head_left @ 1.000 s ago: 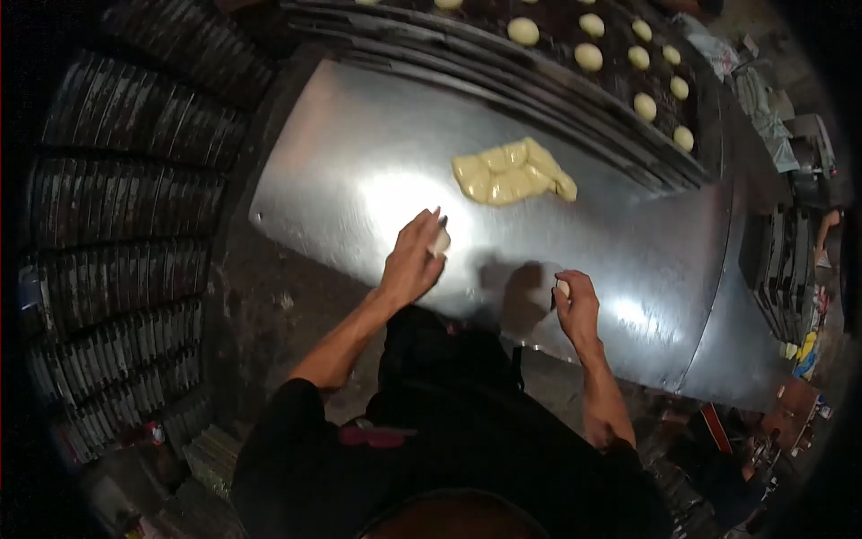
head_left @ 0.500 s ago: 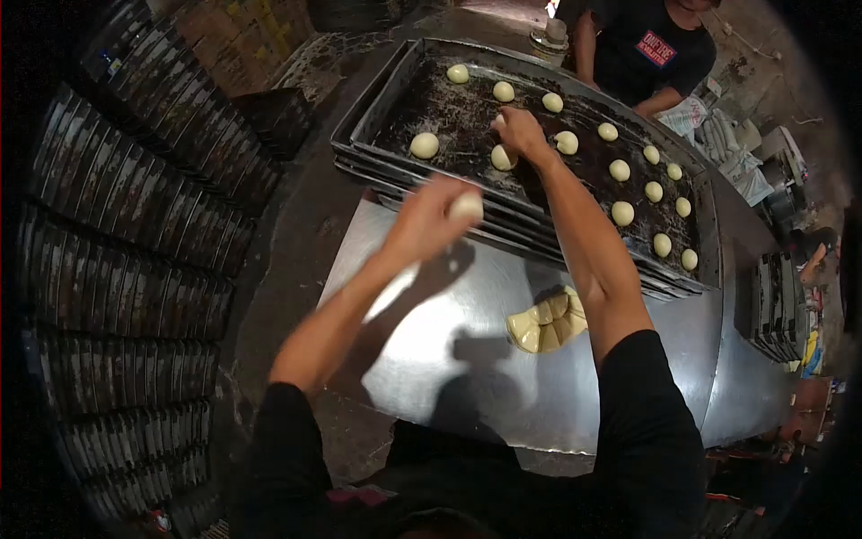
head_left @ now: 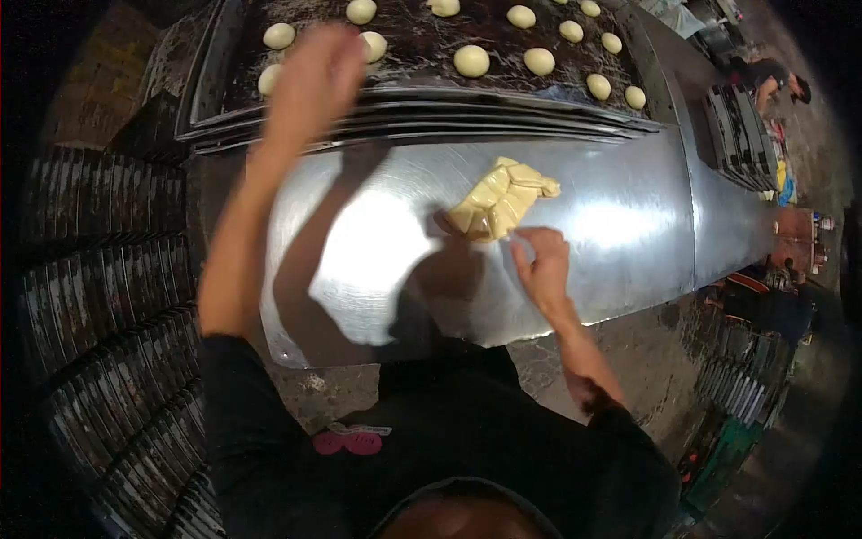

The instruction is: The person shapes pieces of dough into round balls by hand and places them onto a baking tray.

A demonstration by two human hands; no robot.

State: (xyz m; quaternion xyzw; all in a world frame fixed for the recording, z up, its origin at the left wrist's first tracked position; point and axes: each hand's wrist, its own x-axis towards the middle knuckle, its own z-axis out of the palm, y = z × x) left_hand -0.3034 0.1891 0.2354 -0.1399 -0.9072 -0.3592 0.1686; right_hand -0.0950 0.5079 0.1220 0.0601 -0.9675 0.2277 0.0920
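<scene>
My left hand (head_left: 314, 76) is raised and blurred over the near edge of a dark baking tray (head_left: 422, 67) that carries several round dough balls. One ball (head_left: 373, 45) lies right beside its fingertips, and I cannot tell whether the hand grips anything. My right hand (head_left: 539, 265) rests low over the shiny steel table (head_left: 620, 225), fingers apart. Its fingertips are at the near edge of a pale yellow lump of cut dough (head_left: 498, 207). That hand holds nothing that I can see.
The tray sits on a stack of similar trays (head_left: 404, 126) at the table's far side. Racks of dark moulds (head_left: 99, 269) fill the left. Another stack of pans (head_left: 741, 135) stands at the right, with a person (head_left: 772, 76) beyond it.
My right hand came back from the tray down to the dough lump. My left hand moved forward from above the table to the tray's near edge; the ball it held is no longer clearly in it.
</scene>
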